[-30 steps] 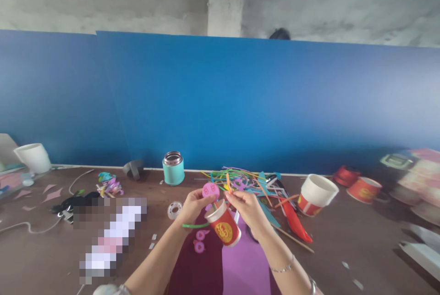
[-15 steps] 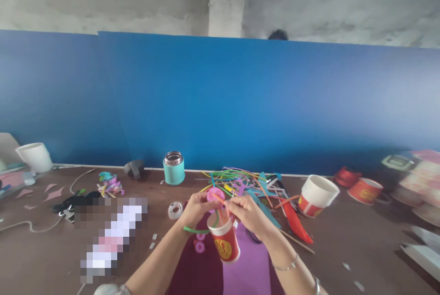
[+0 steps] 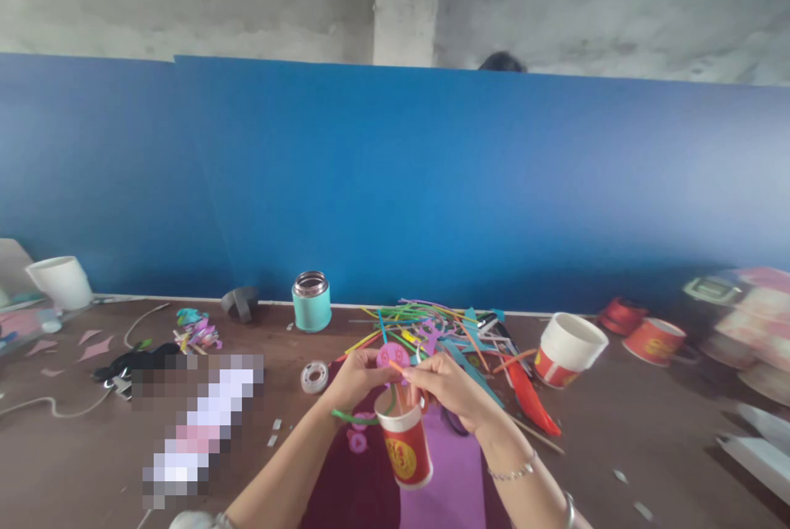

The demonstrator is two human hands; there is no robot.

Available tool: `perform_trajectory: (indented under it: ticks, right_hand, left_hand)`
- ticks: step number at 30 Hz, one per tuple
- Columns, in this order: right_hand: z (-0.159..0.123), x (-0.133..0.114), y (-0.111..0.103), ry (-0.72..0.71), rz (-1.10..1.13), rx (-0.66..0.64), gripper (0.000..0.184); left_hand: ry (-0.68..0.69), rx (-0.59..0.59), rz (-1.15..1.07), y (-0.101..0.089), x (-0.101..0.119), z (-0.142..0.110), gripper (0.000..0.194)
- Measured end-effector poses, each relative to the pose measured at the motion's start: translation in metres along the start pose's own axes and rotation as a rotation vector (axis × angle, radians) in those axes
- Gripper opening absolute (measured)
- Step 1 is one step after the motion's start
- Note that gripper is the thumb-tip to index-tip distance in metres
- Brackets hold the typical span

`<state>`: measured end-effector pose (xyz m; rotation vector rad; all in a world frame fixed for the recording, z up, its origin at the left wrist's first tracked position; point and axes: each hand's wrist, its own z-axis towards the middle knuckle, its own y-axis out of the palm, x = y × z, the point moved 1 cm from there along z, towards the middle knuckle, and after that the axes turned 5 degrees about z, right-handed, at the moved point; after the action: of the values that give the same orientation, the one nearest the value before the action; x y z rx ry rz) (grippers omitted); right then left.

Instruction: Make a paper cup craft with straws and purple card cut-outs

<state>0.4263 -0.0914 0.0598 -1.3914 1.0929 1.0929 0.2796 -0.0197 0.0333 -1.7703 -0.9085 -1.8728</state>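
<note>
My left hand is closed on a round pink paper cutout. Against it, my right hand pinches a thin orange strip. Just below both hands is a red paper cup with a white rim, slightly tilted; whether it rests on the sheet or hangs, I cannot tell. A green strip sticks out leftward at the cup's mouth. Small pink cutouts lie left of the cup. Under it are a dark red sheet and a purple sheet.
Behind my hands lies a pile of coloured strips. A tape roll and a turquoise jar are to the left. White-and-red cups and a red piece sit at right. A blue partition borders the table.
The cup has shifted slightly down and right beneath my hands. The pink cutout has moved a little right and down. Both hands keep their pinch.
</note>
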Motion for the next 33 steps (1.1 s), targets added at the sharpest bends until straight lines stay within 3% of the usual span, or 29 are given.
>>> perform_trajectory:
  ticks: [9,16,25,33]
  right_hand:
    - [-0.003,-0.006,-0.005,0.075,0.154,-0.041,0.037]
    - [-0.003,-0.007,0.001,0.086,0.052,0.023,0.044]
    - [-0.004,-0.008,-0.001,0.118,0.009,-0.04,0.045]
    - [-0.004,-0.009,-0.006,0.025,-0.062,0.149,0.045]
  left_hand:
    - [0.037,0.04,0.097,-0.006,-0.001,0.0,0.028]
    - [0.017,0.042,0.128,0.0,0.006,-0.002,0.029]
    - [0.001,-0.002,0.1,0.004,0.008,-0.005,0.035]
    - [-0.018,0.048,0.036,-0.004,-0.004,0.001,0.033]
